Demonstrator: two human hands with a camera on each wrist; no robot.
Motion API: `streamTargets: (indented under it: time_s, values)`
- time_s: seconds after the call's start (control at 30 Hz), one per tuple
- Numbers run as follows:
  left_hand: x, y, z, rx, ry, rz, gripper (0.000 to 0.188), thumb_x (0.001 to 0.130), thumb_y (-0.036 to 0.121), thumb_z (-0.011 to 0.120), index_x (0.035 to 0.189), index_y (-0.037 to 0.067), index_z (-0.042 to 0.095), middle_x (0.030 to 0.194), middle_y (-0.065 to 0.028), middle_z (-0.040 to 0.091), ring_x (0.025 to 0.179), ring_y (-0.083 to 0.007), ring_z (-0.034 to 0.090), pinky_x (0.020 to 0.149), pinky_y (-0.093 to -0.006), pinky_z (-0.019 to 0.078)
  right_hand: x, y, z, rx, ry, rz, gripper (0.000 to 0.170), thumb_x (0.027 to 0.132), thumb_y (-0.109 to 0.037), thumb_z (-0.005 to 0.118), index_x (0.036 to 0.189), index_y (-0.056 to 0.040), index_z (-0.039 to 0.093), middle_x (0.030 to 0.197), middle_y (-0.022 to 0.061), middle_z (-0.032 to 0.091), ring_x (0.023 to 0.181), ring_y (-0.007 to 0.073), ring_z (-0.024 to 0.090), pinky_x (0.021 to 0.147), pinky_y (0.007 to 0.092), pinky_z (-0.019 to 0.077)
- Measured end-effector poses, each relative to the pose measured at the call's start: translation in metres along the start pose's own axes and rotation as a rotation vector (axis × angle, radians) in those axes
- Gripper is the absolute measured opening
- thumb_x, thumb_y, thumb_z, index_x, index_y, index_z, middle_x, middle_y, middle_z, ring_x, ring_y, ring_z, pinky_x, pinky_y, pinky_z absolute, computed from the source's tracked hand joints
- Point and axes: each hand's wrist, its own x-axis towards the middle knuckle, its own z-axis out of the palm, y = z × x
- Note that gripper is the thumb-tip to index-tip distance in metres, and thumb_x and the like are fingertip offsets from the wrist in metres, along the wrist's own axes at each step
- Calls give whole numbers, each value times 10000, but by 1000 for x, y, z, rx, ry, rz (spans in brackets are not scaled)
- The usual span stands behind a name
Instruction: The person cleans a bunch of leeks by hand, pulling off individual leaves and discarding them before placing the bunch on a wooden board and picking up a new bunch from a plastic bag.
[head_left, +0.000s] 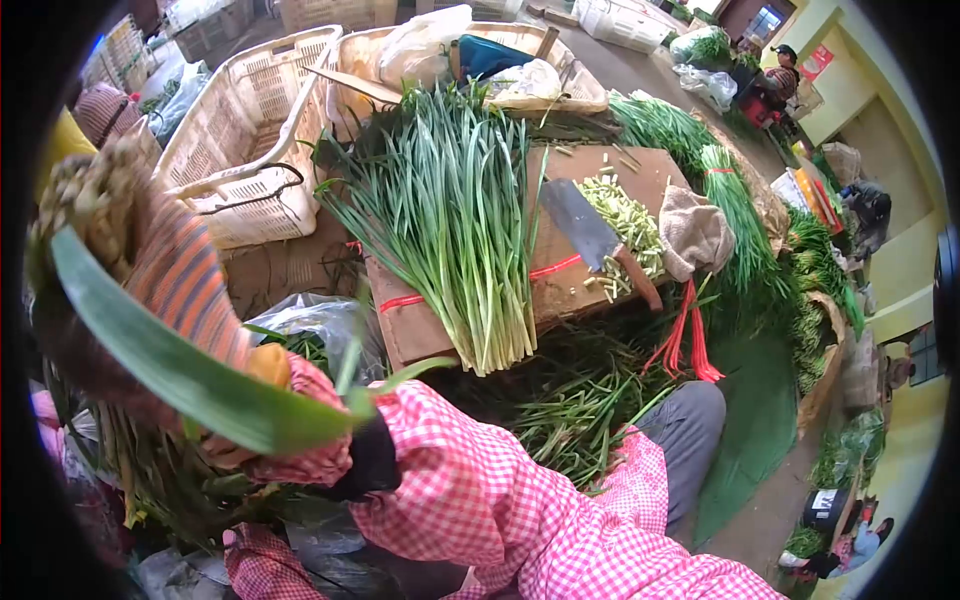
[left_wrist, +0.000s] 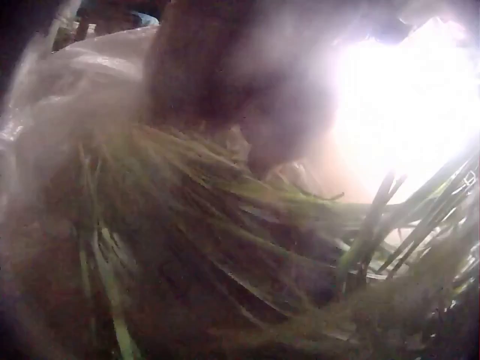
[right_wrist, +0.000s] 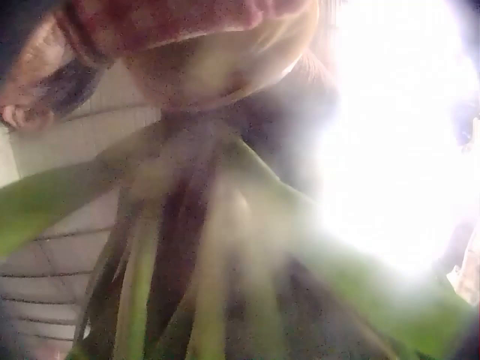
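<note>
My right hand grips a bunch of long-leaved greens, like green garlic, whose broad leaves fan out below it in the right wrist view. In the head view one wide leaf crosses in front of that hand, by an orange-striped cloth and blurred brownish ends. My left hand is a dark, blurred shape over loose green stems; I cannot tell whether its fingers grip them. A large bundle of greens lies on a brown board.
A cleaver lies beside chopped stems and a beige cloth on the board. Red ties hang from its edge. White baskets stand behind. Loose leaves cover the ground below, and tied greens lie right.
</note>
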Motion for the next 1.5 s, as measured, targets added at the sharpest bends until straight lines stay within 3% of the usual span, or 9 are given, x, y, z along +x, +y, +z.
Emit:
streamTargets:
  time_s: [0.33,0.5,0.7,0.83,1.13,1.23,1.33,1.43,1.5]
  values:
    - [16,28,-37,-43,83,46,300,849,112,530,1148,115,517,1037,13,553,733,-84,527,600,-214,416,21,-50,-60,144,163,-233,263,749,-232,524,910,-30,575,832,128,591,735,213,602,639,315,507]
    - [-83,126,-29,-326,339,329,235,851,101,519,1085,115,531,824,22,531,702,-72,495,598,-220,420,39,-91,-109,184,313,-418,254,774,-214,504,933,-27,569,857,126,590,745,207,600,638,311,509]
    - [-217,214,28,-685,-117,291,192,851,213,512,940,47,546,728,-17,503,603,-108,464,483,-242,391,47,-133,-157,253,473,-606,244,805,-192,479,961,-24,561,886,124,589,757,201,599,637,306,511]
    - [-240,222,41,-810,-759,224,392,925,353,365,997,13,545,717,-57,545,553,-116,488,476,-256,423,45,-148,-187,310,518,-652,239,825,-177,463,980,-21,556,906,123,588,766,197,598,637,303,512]
    - [-233,214,106,-584,-580,-92,336,911,317,423,980,8,535,804,-91,599,612,-140,562,514,-272,465,59,-139,-177,152,533,-735,232,870,-144,425,1022,-16,546,950,120,587,784,187,595,636,295,515]
    - [-200,177,103,-530,-165,201,153,853,146,553,959,38,529,778,-45,561,596,-108,528,547,-227,454,66,-137,-178,-145,620,-867,231,885,-133,413,1035,-14,542,965,119,586,790,184,595,636,293,516]
    - [-197,180,87,-410,170,556,241,816,126,612,1018,45,507,837,-17,524,691,-92,502,645,-221,445,72,-134,-181,-389,733,-1006,230,901,-122,401,1049,-13,538,979,118,586,796,181,594,635,290,517]
    - [-206,208,81,-131,202,880,520,756,187,693,1177,21,436,1056,-71,505,897,-150,497,786,-262,413,65,-147,-162,746,132,-803,297,885,-147,471,1126,23,506,1103,148,551,906,224,595,760,328,522]
    - [-215,229,85,193,131,1152,707,727,226,720,1292,14,352,1254,-120,434,1116,-221,456,936,-319,364,40,-183,-119,369,198,-758,388,857,-186,531,1179,19,461,1122,149,541,928,226,586,777,331,523]
